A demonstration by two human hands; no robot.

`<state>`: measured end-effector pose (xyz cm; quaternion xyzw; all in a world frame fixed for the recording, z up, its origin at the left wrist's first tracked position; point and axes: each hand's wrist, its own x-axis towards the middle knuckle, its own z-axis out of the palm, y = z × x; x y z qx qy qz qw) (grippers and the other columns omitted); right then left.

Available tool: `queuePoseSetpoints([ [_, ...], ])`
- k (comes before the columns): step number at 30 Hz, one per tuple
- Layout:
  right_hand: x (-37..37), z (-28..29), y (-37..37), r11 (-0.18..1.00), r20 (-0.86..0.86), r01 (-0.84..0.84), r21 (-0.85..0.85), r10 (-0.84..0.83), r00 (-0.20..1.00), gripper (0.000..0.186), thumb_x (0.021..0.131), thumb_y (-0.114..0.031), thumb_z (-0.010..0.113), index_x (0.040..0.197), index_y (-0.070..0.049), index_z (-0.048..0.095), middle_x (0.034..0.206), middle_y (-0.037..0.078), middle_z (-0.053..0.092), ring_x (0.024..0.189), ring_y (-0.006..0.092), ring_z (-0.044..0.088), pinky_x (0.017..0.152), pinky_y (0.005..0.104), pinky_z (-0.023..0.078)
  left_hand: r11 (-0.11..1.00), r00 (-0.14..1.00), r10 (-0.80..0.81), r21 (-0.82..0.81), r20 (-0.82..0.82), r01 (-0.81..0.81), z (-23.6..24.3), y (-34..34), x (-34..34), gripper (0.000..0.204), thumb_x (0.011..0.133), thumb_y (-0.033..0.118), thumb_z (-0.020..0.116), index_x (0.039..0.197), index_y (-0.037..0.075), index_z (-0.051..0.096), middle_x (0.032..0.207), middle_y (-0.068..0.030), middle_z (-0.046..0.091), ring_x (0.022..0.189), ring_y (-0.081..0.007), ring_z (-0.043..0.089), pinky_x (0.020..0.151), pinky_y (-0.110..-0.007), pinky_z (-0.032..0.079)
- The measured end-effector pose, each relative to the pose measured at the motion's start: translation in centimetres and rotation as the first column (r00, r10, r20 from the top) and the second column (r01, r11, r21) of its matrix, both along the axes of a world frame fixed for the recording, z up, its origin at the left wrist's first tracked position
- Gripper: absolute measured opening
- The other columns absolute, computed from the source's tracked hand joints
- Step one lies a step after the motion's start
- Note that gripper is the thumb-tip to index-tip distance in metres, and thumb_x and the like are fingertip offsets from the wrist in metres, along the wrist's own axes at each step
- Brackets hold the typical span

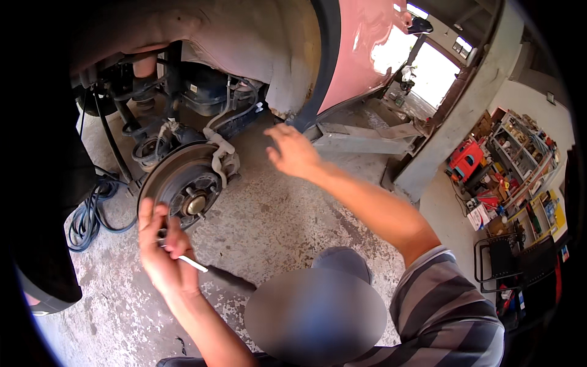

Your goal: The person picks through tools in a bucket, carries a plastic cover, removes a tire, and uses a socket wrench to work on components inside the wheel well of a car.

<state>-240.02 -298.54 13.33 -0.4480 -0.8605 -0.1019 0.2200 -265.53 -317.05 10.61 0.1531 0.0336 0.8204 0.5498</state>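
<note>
My left hand (164, 248) is closed around the metal head end of what looks like a ratchet wrench (194, 264). Its bright shank and dark handle slant down to the right. That hand is in front of the lower left edge of a bare brake disc (174, 178), which has studs around its hub (196, 204). A brake caliper (225, 160) sits at the disc's right side. Up by the wheel arch, my right hand (295, 150) is raised with fingers apart and nothing in them. It is slightly blurred and nearest to the arch's lower edge.
The pink car body (361, 55) hangs over the suspension. A lift arm (361, 137) runs to a post (452, 116) at right. A coiled blue hose (92, 211) lies on the left floor. Crowded shelves (520, 153) and a black chair (504, 257) stand far right.
</note>
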Motion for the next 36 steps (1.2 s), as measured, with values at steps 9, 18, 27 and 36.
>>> queuePoseSetpoints([
  [9,9.9,-17.9,3.3,0.605,-0.296,-0.266,-0.75,0.052,0.954,0.036,0.091,-0.022,0.06,0.115,0.004,0.057,0.099,0.018,0.068,0.093,0.0289,0.067,0.081,0.04,0.053,0.515,0.635,-0.612,-0.847,-0.472,-0.133,-28.6,11.1,18.5,0.023,0.1,0.018,0.046,0.11,0.0,0.056,0.074,-0.007,0.058,0.05,-0.0119,0.048,0.043,-0.027,0.038],
  [18,13.1,-39.7,-8.0,0.103,-0.344,-0.339,-0.935,-0.04,0.938,0.045,0.087,-0.038,0.065,0.106,0.002,0.055,0.081,0.012,0.063,0.07,0.0258,0.062,0.061,0.0399,0.047,0.365,0.895,-0.308,-0.909,-0.323,-0.202,-39.7,14.1,22.3,0.024,0.097,0.021,0.052,0.109,0.0,0.054,0.078,-0.0067,0.049,0.058,-0.0178,0.05,0.05,-0.031,0.042],
  [27,19.3,-43.0,-4.4,0.627,-0.225,-0.162,-0.762,-0.021,0.974,0.02,0.095,-0.023,0.057,0.095,-0.002,0.055,0.075,0.014,0.054,0.056,0.0292,0.051,0.05,0.0414,0.042,0.592,0.151,-0.593,-0.556,-0.791,-0.584,-41.3,13.8,22.1,0.025,0.085,-0.002,0.052,0.109,0.0,0.058,0.103,-0.0147,0.066,0.094,-0.0302,0.064,0.083,-0.037,0.051],
  [36,20.9,-37.2,0.8,0.778,-0.288,-0.163,-0.607,-0.024,0.957,0.041,0.093,-0.025,0.059,0.126,-0.002,0.05,0.118,0.019,0.052,0.104,0.0368,0.055,0.087,0.0472,0.048,0.711,-0.2,0.25,0.32,-0.947,-0.626,-18.1,25.3,26.0,0.052,0.087,0.008,0.062,0.133,-0.003,0.041,0.13,-0.0208,0.049,0.124,-0.0344,0.046,0.105,-0.04,0.035],
])
